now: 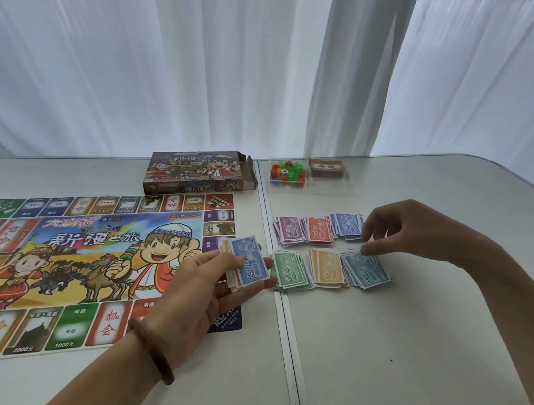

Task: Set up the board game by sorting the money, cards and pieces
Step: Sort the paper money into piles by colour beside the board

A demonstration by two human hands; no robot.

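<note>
Curling round a stack of notes (250, 263), blue 2000 uppermost, the fingers (264, 284) and thumb of the left hand (199, 288) grip it. Just right of those fingers lie the green 500 pile (288, 273) and orange 100 pile (329, 267). Thumb and forefinger of the right hand (412, 232) pinch the far edge of the teal 1000 pile (369, 272) on the surface (417, 336).

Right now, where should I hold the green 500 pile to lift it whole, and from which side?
Probably pinch its short ends from above, thumb on the near edge. The green 500 pile lies flat and slightly fanned; the orange pile crowds its right edge and the left hand, holding notes, its left.
</note>
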